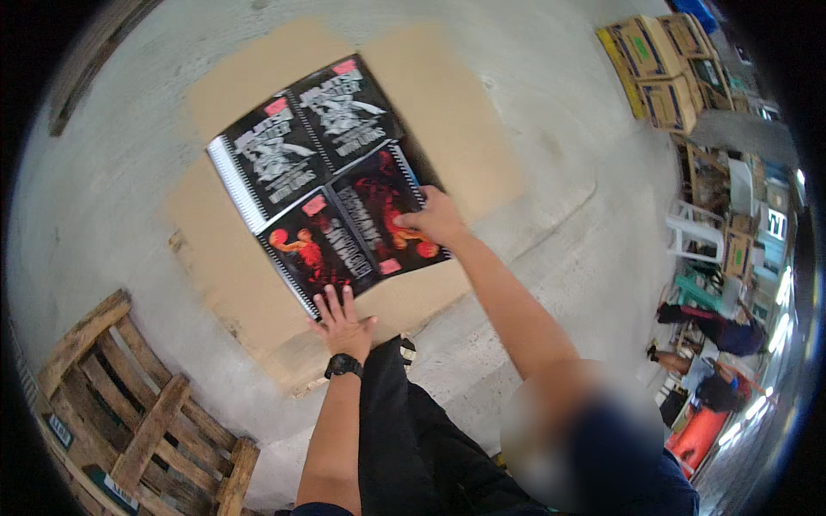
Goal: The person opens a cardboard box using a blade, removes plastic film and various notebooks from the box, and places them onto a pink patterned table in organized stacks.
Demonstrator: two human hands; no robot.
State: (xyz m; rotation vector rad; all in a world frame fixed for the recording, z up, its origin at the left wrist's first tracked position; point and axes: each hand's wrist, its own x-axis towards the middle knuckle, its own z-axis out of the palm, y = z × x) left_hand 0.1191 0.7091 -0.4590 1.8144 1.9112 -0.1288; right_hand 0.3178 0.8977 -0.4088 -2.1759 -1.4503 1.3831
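Hands [342, 320] on glossy printed sheet [331, 176]

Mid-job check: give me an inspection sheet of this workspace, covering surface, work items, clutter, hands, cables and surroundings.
Surface: flat brown cardboard sheet laid on a grey concrete floor.
Work items: large printed sheet of four black-and-red notebook covers lying flat on the cardboard, with white spiral-pattern strips along its left edges.
Clutter: nothing seen on the cardboard apart from the printed sheet.
Hands: left hand pressed flat, fingers spread, on the sheet's near edge, black wristwatch on its wrist; right hand resting on the sheet's right edge.
Cables: nothing seen.
Surroundings: wooden pallet lower left; stacked cardboard boxes upper right; white plastic chair and other people at the right rim.
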